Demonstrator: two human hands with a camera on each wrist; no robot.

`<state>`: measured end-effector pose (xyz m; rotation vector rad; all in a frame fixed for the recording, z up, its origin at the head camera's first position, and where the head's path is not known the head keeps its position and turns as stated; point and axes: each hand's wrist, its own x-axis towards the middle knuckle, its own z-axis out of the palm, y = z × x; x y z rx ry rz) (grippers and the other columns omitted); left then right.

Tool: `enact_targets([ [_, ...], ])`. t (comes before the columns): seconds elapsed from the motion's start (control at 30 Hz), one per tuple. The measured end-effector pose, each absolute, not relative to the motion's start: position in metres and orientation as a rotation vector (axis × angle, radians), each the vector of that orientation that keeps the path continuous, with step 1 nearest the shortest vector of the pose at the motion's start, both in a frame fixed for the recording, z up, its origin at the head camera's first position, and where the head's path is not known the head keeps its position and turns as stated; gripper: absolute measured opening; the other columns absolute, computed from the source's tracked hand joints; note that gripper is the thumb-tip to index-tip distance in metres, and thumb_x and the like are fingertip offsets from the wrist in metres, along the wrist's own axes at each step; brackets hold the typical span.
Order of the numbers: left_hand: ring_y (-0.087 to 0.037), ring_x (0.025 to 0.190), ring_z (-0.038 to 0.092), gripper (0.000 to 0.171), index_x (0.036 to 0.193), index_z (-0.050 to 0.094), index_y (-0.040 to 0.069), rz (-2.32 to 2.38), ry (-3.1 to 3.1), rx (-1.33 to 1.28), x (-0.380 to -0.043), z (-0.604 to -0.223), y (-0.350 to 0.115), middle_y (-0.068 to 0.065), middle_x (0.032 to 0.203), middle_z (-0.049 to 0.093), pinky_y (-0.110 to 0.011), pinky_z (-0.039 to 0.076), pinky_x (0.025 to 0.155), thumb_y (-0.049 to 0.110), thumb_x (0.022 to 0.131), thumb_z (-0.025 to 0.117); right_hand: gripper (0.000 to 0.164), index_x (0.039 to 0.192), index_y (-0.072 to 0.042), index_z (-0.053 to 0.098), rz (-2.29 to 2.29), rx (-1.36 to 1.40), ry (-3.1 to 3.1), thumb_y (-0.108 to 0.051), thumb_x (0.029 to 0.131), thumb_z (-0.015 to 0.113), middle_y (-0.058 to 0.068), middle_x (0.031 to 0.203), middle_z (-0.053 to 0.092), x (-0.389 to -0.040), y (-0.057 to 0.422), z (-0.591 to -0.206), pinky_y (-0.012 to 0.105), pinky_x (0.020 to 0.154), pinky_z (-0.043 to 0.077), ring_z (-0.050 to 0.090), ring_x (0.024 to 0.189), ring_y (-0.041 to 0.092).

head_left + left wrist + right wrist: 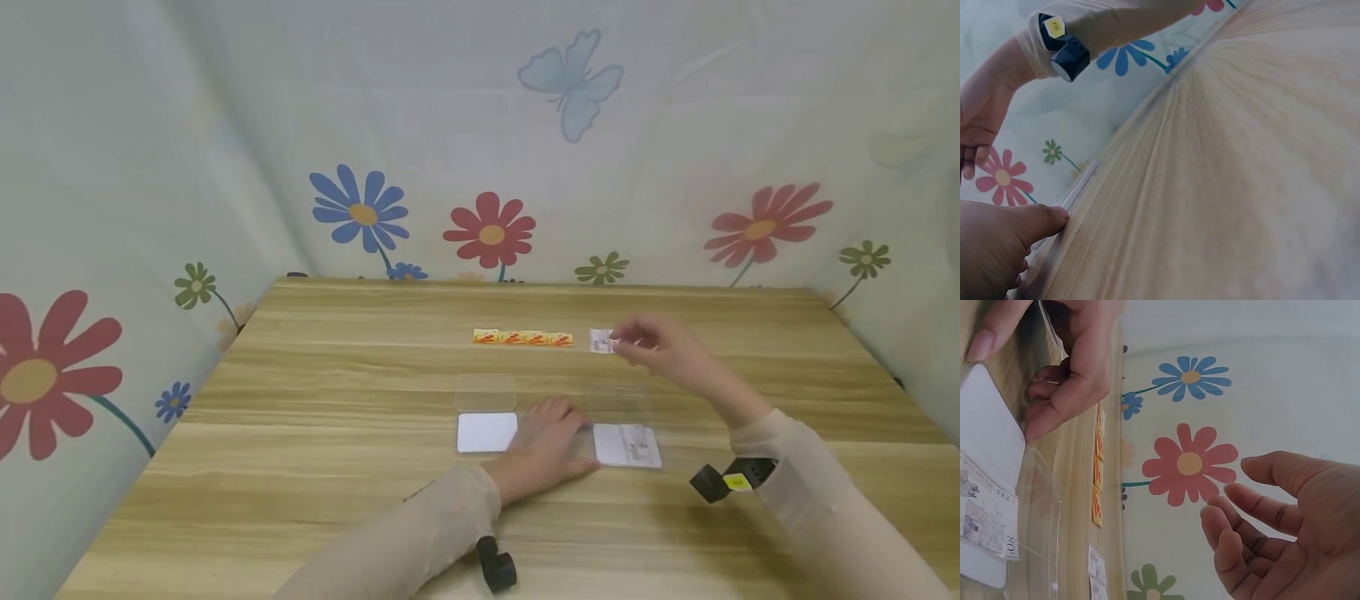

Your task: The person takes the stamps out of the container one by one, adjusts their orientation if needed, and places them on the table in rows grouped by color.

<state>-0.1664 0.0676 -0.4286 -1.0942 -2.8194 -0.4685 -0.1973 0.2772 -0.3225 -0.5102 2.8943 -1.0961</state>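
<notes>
My left hand (546, 442) rests on the table between two clear plastic cases. Its thumb and fingertips touch the left corners of the right-hand case (609, 446), whose lid lies open behind it. Inside that case, a pale printed stamp (988, 512) lies on the white base, toward the right side. Above the back of the table, my right hand (663, 350) has its thumb and fingers loosely bent and apart, with nothing between them in the right wrist view. Its fingertips overlap the edge of pale stamps (601, 341) in the head view.
A row of several orange-yellow stamps (523, 337) lies left of the pale ones. Left of my left hand is the other case (487, 433), with a white base and its clear lid (485, 392) folded back. Flower-printed cloth (420, 125) hangs behind the table.
</notes>
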Motion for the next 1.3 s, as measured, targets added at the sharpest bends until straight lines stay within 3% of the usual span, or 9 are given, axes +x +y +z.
enact_targets([
  [0.3, -0.015, 0.114, 0.052, 0.049, 0.118, 0.063, 0.019, -0.46, -2.832, -1.084, -0.164, -0.423, 0.068, 0.003, 0.117, 0.057, -0.032, 0.043, 0.098, 0.051, 0.081, 0.07, 0.021, 0.11, -0.001, 0.063, -1.12, -0.597, 2.9, -0.012, 0.091, 0.063, 0.014, 0.099, 0.068, -0.185, 0.28, -0.322, 0.025, 0.062, 0.052, 0.061, 0.08, 0.017],
  [0.53, -0.014, 0.114, 0.051, 0.049, 0.119, 0.063, 0.019, -0.467, -2.848, -1.082, -0.164, -0.423, 0.068, 0.003, 0.117, 0.056, -0.031, 0.043, 0.098, 0.051, 0.082, 0.069, 0.021, 0.109, -0.005, 0.064, -1.115, -0.584, 2.911, -0.017, 0.092, 0.063, 0.01, 0.099, 0.067, -0.176, 0.284, -0.324, 0.024, 0.06, 0.051, 0.058, 0.079, 0.014],
  [0.93, -0.014, 0.112, 0.051, 0.049, 0.119, 0.063, 0.019, -0.463, -2.841, -1.08, -0.164, -0.424, 0.069, 0.004, 0.116, 0.056, -0.03, 0.043, 0.097, 0.052, 0.082, 0.068, 0.02, 0.11, -0.006, 0.064, -1.126, -0.61, 2.904, -0.015, 0.093, 0.062, 0.01, 0.103, 0.068, -0.161, 0.29, -0.334, 0.022, 0.072, 0.051, 0.057, 0.085, 0.009],
  [1.3, -0.014, 0.114, 0.051, 0.05, 0.12, 0.062, 0.02, -0.463, -2.843, -1.075, -0.164, -0.425, 0.069, 0.004, 0.118, 0.056, -0.031, 0.042, 0.098, 0.053, 0.082, 0.068, 0.019, 0.107, -0.002, 0.066, -1.126, -0.604, 2.903, -0.014, 0.092, 0.062, 0.009, 0.099, 0.07, -0.149, 0.296, -0.344, 0.024, 0.072, 0.05, 0.058, 0.083, 0.005],
])
